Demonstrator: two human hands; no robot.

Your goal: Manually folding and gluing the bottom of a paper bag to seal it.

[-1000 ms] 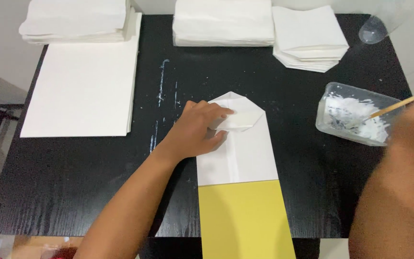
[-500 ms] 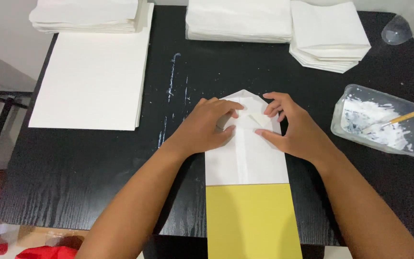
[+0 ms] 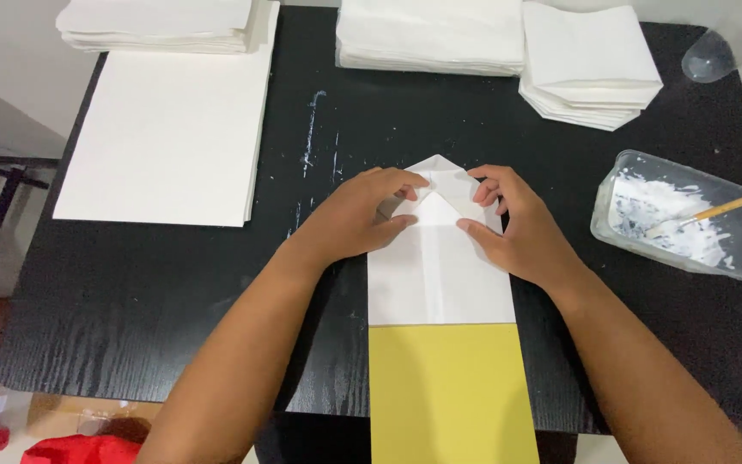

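A long folded paper piece [image 3: 440,275], white above and yellow [image 3: 453,395] below, lies on the black table [image 3: 173,292] with its far end folded into a point. My left hand [image 3: 362,215] presses the left side of that pointed flap, fingers curled on the paper. On the right side of the flap my right hand [image 3: 517,228] pushes down with thumb and fingertips. Both hands rest flat on the paper; neither lifts it.
A clear plastic tub of white paste [image 3: 676,215] with a wooden-handled brush [image 3: 732,206] sits at the right. Stacks of white paper [image 3: 427,34], folded white pieces [image 3: 590,64] and large white sheets [image 3: 169,129] lie along the back and left. White paste smears [image 3: 311,137] mark the table.
My right hand left the brush in the tub and came onto the folded flap beside my left hand. The camera view shifted slightly.
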